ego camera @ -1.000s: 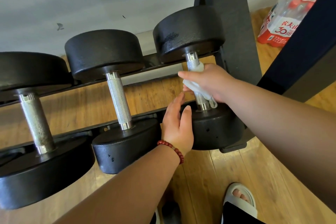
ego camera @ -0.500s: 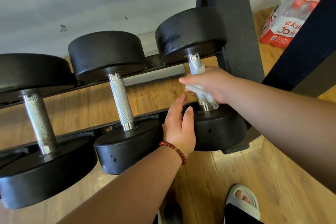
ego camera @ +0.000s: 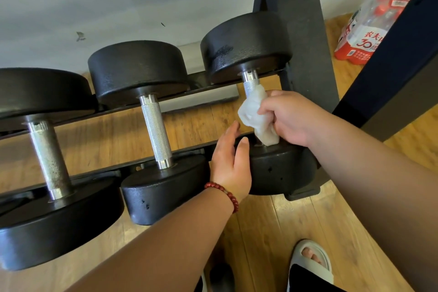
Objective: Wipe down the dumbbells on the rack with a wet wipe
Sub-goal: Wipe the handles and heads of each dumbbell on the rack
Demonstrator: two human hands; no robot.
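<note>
Three black dumbbells with silver knurled handles lie across the rack's rails [ego camera: 132, 163]. My right hand [ego camera: 289, 117] grips a crumpled white wet wipe [ego camera: 257, 115] bunched around the lower part of the right dumbbell's handle [ego camera: 250, 84]. My left hand [ego camera: 231, 161], with a red bead bracelet at the wrist, rests with straight fingers against the near head of the right dumbbell [ego camera: 277, 168]. The middle dumbbell [ego camera: 155, 130] and the left dumbbell [ego camera: 47, 159] sit untouched.
The rack's black upright [ego camera: 301, 31] rises just behind the right dumbbell. A shrink-wrapped pack of red-capped water bottles [ego camera: 369, 28] stands on the wood floor at the right. A dark panel [ego camera: 398, 59] crosses the right side. My sandalled foot [ego camera: 310, 261] is below.
My right hand has turned on the handle, so the wipe now shows bunched on the handle's left side. The left hand has stayed on the dumbbell head.
</note>
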